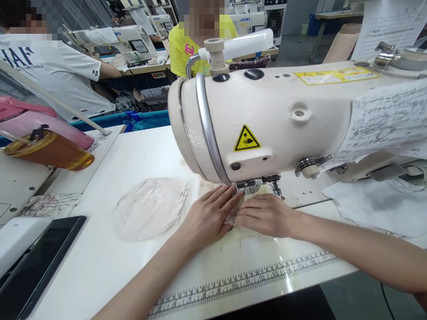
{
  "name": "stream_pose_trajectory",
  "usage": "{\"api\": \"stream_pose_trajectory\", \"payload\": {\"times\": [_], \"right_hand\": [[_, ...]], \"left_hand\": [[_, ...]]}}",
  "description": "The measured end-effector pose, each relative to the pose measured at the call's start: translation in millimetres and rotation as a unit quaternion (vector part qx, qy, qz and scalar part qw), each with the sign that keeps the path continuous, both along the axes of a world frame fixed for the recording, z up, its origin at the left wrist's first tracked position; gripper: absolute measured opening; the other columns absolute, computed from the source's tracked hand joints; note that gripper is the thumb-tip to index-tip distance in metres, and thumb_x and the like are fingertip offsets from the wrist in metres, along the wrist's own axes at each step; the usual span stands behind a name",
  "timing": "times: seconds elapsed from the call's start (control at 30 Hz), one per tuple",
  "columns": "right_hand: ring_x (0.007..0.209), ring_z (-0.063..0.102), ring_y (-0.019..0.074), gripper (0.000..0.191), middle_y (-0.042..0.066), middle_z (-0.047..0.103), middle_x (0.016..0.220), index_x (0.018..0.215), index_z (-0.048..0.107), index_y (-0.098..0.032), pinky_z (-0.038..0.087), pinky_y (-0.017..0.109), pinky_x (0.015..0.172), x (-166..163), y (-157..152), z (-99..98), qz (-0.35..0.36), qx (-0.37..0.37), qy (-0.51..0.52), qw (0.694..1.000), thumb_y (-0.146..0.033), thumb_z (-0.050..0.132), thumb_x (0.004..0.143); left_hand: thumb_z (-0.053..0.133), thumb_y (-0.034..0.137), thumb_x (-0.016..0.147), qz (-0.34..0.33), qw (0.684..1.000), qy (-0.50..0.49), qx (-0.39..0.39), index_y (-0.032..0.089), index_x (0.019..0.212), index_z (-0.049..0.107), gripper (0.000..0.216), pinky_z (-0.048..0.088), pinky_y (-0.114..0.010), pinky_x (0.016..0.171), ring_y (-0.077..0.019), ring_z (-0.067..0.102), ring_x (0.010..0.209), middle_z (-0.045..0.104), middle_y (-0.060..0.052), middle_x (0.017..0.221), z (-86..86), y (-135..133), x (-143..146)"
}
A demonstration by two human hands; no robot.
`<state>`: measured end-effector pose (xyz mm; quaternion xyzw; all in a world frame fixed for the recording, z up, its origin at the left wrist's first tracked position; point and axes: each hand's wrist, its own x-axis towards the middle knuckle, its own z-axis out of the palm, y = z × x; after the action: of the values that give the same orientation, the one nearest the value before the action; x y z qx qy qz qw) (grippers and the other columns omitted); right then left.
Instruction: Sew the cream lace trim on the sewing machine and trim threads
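A white sewing machine (267, 102) reaches across the table from the right, its presser foot (251, 186) low over pale, thin fabric. My left hand (210, 213) lies flat on this fabric just left of the foot, fingers stretched out. Close in front of the foot, my right hand (263, 215) is closed with bent fingers at the fabric's edge; its fingertips are partly hidden. Some lacy fabric (233, 212) shows between the two hands. A sheer, rounded piece of fabric (150, 206) spreads over the table to the left.
A printed ruler (240, 284) runs along the table's front edge. At left are a phone (40, 266), an amber cup (50, 151) and a pink bottle (43, 120). White cloth (376, 206) lies at right. Two people sit beyond, near other sewing machines.
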<state>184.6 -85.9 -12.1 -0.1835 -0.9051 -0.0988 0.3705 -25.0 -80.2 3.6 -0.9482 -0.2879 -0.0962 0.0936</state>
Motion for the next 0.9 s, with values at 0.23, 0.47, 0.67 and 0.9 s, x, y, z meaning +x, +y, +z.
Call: {"api": "stream_pose_trajectory", "payload": {"times": [0.23,0.47,0.67,0.9], "right_hand": [[0.077,0.063,0.0099,0.021,-0.004,0.070,0.075,0.084,0.066,-0.020,0.053,0.022,0.070,6.0,-1.2,-3.7,-0.020,-0.046,-0.028,0.998,-0.007,0.050,0.091],[0.081,0.063,0.0094,0.027,-0.004,0.070,0.078,0.087,0.066,-0.020,0.051,0.021,0.070,10.6,-0.5,-6.7,-0.035,-0.064,-0.031,0.997,-0.004,0.045,0.092],[0.075,0.060,0.0084,0.033,-0.005,0.069,0.076,0.083,0.064,-0.019,0.042,0.020,0.057,14.8,-2.6,-0.4,-0.067,-0.064,-0.057,0.994,0.000,0.038,0.090],[0.068,0.057,0.0102,0.032,-0.006,0.060,0.064,0.075,0.058,-0.019,0.037,0.024,0.054,18.1,-1.7,12.6,-0.122,-0.017,-0.071,0.990,0.001,0.037,0.089]], "left_hand": [[0.040,0.029,0.089,0.011,1.000,0.006,0.022,0.009,0.132,0.054,0.050,0.051,-0.043,0.098,-0.0262,0.058,0.120,0.058,-0.013,0.133,1.7,-2.3,6.5],[0.043,0.032,0.088,0.028,0.999,0.015,0.042,0.009,0.133,0.053,0.051,0.051,-0.042,0.095,-0.0272,0.059,0.119,0.060,-0.014,0.130,2.3,-4.6,8.7],[0.042,0.032,0.089,0.045,0.999,0.018,0.024,0.012,0.136,0.050,0.052,0.046,-0.043,0.099,-0.0280,0.056,0.122,0.058,-0.013,0.133,1.6,-7.7,10.4],[0.046,0.029,0.086,0.053,0.999,0.009,0.000,0.014,0.138,0.048,0.055,0.045,-0.043,0.097,-0.0302,0.054,0.123,0.059,-0.014,0.132,1.5,-9.3,10.4]]}}
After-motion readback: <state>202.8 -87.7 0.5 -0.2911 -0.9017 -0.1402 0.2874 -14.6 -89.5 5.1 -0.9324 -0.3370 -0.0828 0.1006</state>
